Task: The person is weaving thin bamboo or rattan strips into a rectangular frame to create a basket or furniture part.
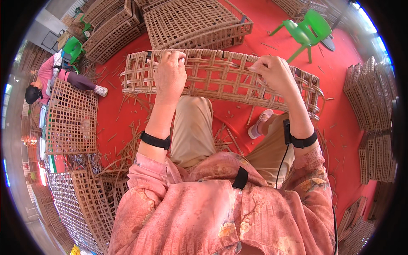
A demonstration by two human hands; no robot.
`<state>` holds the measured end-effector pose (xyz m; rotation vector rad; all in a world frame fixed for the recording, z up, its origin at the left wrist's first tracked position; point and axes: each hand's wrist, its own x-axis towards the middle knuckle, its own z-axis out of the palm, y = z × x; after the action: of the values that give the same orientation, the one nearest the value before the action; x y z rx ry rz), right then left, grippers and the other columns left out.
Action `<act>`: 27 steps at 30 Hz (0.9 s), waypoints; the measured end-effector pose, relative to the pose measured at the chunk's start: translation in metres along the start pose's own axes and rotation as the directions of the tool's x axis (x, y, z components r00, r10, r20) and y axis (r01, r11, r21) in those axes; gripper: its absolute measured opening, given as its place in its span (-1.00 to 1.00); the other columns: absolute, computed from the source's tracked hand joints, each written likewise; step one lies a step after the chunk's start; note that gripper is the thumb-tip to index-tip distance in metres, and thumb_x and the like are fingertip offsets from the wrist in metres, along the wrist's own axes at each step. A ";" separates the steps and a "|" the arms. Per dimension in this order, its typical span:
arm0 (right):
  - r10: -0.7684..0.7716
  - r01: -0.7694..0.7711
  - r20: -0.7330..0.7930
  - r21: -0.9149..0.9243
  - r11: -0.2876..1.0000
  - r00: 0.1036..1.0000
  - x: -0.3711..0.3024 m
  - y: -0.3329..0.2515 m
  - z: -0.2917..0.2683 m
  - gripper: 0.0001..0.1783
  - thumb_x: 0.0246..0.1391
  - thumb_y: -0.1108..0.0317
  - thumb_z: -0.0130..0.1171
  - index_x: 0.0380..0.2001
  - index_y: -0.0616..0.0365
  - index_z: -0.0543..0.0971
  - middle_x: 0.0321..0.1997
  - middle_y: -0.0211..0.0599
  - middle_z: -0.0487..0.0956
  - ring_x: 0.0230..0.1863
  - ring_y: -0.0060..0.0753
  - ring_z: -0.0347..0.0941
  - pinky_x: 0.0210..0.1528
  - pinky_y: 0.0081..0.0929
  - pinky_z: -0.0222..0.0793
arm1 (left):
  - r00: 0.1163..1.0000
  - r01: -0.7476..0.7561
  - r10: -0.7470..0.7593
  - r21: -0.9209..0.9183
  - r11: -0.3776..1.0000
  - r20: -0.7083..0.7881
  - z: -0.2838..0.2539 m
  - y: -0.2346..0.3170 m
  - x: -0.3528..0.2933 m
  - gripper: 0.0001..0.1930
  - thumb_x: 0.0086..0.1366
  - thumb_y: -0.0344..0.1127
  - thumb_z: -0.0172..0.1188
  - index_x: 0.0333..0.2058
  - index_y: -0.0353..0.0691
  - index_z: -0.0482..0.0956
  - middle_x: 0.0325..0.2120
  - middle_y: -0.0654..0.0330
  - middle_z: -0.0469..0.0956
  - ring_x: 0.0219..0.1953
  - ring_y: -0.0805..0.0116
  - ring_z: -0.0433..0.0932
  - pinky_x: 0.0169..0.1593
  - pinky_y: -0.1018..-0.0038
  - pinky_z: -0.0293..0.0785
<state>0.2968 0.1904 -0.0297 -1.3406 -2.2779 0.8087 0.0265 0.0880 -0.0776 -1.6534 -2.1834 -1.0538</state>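
Gripping long tan open-lattice rattan panel [221, 78]: left hand [170, 74] clasping top edge, right hand [276, 74] pinching strand.

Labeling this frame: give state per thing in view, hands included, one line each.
Woven panel: lying across the knees, held at both ends.
Left hand: closed over the panel's upper edge.
Right hand: fingers pinching into the weave.
Green chair: upright, unoccupied.
Stacked panels: piled flat on the red floor.

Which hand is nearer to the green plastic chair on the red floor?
Right. The right hand grips the woven panel just below-left of the green plastic chair; the left hand holds the panel's other half, farther away.
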 end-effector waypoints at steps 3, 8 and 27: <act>-0.085 0.077 -0.089 -0.094 0.993 0.992 0.002 -0.003 0.013 -0.72 0.03 0.17 0.25 -0.41 0.19 0.70 -0.53 -0.02 0.61 -0.39 -0.03 0.59 -0.26 -0.17 0.45 | 0.996 0.025 -0.033 0.094 0.995 0.082 -0.004 0.002 0.001 -0.84 0.32 -0.32 0.15 -0.14 -0.12 0.56 -0.31 0.12 0.62 -0.35 0.17 0.62 -0.20 0.28 0.53; -0.124 0.113 -0.128 -0.094 0.989 0.984 0.001 -0.001 0.016 -0.73 0.10 0.22 0.22 -0.40 0.25 0.65 -0.72 -0.17 0.46 -0.60 -0.30 0.48 -0.40 -0.32 0.37 | 0.953 0.224 -0.194 -0.112 0.968 0.233 0.007 -0.021 0.014 -0.80 0.31 -0.33 0.16 -0.13 -0.24 0.53 -0.32 0.04 0.66 -0.44 0.27 0.64 -0.31 0.35 0.56; -0.170 0.198 -0.106 0.380 0.904 0.980 -0.013 0.006 -0.006 -0.64 0.05 0.56 0.18 -0.03 0.19 0.56 -0.30 -0.28 0.65 -0.27 -0.56 0.58 -0.19 -0.46 0.50 | 0.845 0.511 -0.250 -0.577 0.637 0.473 -0.005 -0.018 0.035 -0.75 0.11 -0.47 0.34 -0.21 -0.33 0.57 -0.43 0.24 0.59 -0.38 0.50 0.56 -0.31 0.54 0.52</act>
<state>0.3105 0.1834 -0.0290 -0.9431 -2.0123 1.0616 -0.0037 0.1090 -0.0622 -1.7660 -2.6633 -2.0540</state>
